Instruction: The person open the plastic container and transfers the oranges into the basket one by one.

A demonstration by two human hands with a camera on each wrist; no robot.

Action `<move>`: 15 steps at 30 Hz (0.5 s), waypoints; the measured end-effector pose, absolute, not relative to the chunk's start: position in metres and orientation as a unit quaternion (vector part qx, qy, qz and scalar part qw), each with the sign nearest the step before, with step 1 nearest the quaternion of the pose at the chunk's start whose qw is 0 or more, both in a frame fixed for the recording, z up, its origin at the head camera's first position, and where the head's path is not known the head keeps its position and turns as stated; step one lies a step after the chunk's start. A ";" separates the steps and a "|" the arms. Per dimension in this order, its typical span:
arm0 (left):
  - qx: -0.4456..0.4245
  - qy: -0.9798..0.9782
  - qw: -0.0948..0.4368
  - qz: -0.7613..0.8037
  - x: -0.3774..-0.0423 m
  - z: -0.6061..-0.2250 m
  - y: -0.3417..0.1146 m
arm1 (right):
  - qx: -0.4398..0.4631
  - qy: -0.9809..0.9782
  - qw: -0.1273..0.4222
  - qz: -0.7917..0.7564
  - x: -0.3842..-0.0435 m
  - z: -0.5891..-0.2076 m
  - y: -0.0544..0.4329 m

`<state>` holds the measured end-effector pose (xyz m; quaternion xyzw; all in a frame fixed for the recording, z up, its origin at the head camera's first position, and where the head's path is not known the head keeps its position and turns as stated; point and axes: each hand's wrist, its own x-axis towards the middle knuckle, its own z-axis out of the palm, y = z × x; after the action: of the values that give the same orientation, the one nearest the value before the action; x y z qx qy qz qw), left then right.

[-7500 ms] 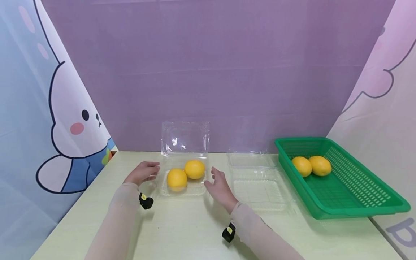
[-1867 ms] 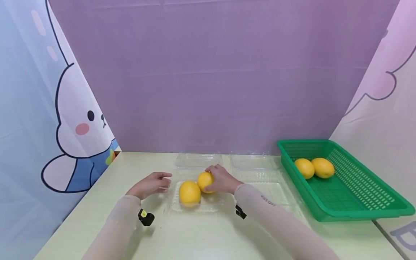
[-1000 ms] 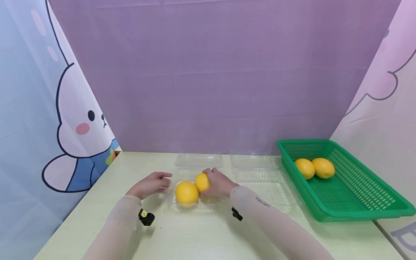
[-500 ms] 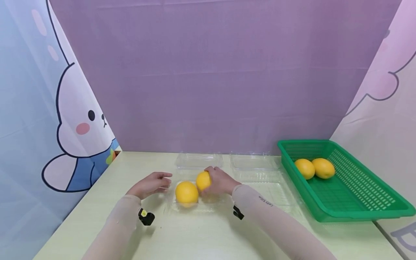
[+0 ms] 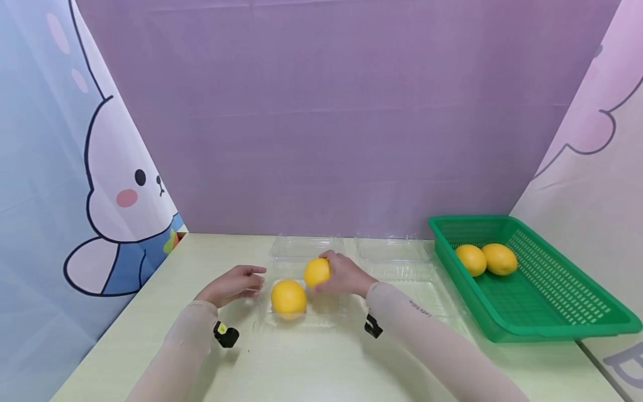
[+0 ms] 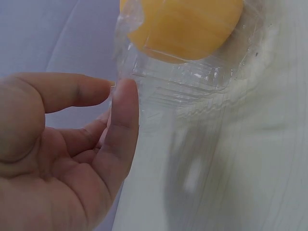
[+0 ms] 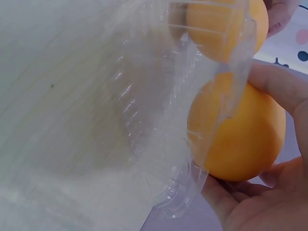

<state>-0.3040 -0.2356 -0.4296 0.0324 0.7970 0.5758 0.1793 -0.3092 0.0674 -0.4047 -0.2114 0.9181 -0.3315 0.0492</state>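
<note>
My right hand (image 5: 346, 274) grips a round yellow orange (image 5: 316, 272) above the right side of a clear plastic clamshell box (image 5: 324, 321). The right wrist view shows the thumb on one side of this orange and fingers curled under the other. Another orange (image 5: 288, 300) sits in the box's left part, partly seen through the clear wall in the left wrist view. With thumb and fingertip, my left hand (image 6: 82, 134) pinches the box's left rim (image 6: 127, 62). The box's lid (image 5: 307, 248) lies folded back behind it.
To the right stands a second open clear clamshell box (image 5: 417, 298) with its lid (image 5: 394, 250) folded back. A green perforated basket (image 5: 542, 312) at the far right holds two oranges (image 5: 472, 261). The pale table (image 5: 281, 371) meets a purple backdrop (image 5: 346, 123) behind.
Since the earliest frame, the left box came nearer and rightward, and its raised lid now lies back. My right hand took hold of the right orange and just lifted it slightly; the left hand stays.
</note>
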 end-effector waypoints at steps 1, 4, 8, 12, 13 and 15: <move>0.030 0.797 0.179 0.576 -0.304 -0.429 -0.236 | -0.212 0.917 0.048 -0.335 -0.309 -0.404 0.068; 0.025 0.799 0.178 0.574 -0.303 -0.429 -0.235 | -0.212 0.912 0.048 -0.347 -0.307 -0.402 0.070; 0.025 0.798 0.181 0.574 -0.302 -0.427 -0.235 | -0.211 0.905 0.049 -0.365 -0.305 -0.398 0.073; 0.030 0.795 0.185 0.577 -0.300 -0.424 -0.234 | -0.210 0.901 0.045 -0.376 -0.304 -0.395 0.077; 0.034 0.794 0.187 0.578 -0.300 -0.424 -0.234 | -0.208 0.901 0.045 -0.378 -0.304 -0.394 0.078; 0.038 0.792 0.188 0.580 -0.299 -0.424 -0.234 | -0.205 0.899 0.043 -0.385 -0.303 -0.392 0.080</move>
<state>-0.2989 -0.2342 -0.4239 0.0381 0.7920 0.5797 0.1876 -0.3029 0.0799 -0.3924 -0.2053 0.8985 -0.3855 0.0431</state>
